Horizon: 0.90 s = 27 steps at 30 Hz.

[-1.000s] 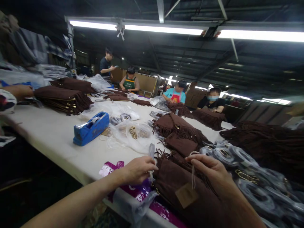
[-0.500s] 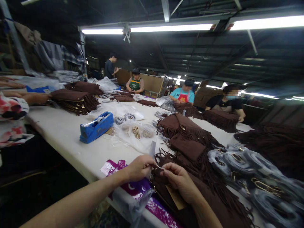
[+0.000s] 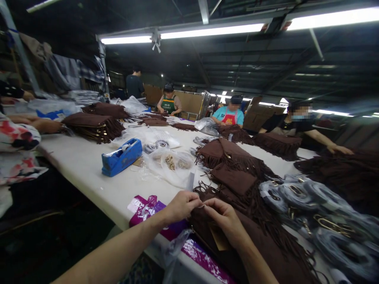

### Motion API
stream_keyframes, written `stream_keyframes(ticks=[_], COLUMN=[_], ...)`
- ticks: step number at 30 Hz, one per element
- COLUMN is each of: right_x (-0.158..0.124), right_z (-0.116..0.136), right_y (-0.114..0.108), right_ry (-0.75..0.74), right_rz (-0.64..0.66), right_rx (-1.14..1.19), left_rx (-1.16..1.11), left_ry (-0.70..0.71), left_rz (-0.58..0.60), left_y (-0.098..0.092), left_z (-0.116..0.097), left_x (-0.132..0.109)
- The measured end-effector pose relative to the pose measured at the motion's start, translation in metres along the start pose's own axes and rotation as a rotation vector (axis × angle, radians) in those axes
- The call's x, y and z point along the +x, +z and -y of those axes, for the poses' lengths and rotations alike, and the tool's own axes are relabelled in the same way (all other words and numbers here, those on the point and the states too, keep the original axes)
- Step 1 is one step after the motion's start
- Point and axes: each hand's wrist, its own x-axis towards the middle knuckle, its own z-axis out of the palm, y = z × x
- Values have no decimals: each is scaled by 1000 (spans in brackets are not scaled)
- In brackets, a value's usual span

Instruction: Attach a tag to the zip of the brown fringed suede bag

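Note:
My left hand (image 3: 184, 206) and my right hand (image 3: 223, 217) meet over a dark brown fringed bag (image 3: 260, 240) at the table's near edge. Fingertips of both hands pinch a thin white string (image 3: 202, 206), mostly covered by the fingers. A kraft-brown paper tag (image 3: 219, 238) lies on the bag below my right hand. Purple and magenta plastic packaging (image 3: 145, 207) sits under and beside my left wrist, with a clear plastic bag (image 3: 174, 244) hanging at the edge.
On the white table (image 3: 89, 173) stand a blue tape dispenser (image 3: 122, 157) and a clear bag of gold-coloured pieces (image 3: 170, 161). More brown fringed bags (image 3: 233, 156) lie beyond my hands. Wrapped coiled straps (image 3: 308, 201) are piled at right. Several co-workers sit or stand around the table.
My fingertips have drawn closer together on the string, covering more of it. At right, a co-worker's arm has stretched out toward the brown pile. The standing person at the back has turned.

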Motion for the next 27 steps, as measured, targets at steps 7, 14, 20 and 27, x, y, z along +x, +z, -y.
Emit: stream_keyframes(ticks=[7, 14, 20, 27], right_x=[18, 35, 41, 45], right_z=[1, 3, 4, 0], right_y=[2, 9, 10, 8], right_ry=[-78, -24, 27, -34], right_rz=[-26, 69, 125, 104], right_rx=[-135, -7, 80, -30], left_rx=[-215, -508, -566, -435], left_ry=[-47, -173, -216, -144], left_rz=[-40, 176, 163, 17], left_y=[-20, -25, -24, -28], left_z=[1, 2, 4, 7], left_x=[-1, -7, -9, -7])
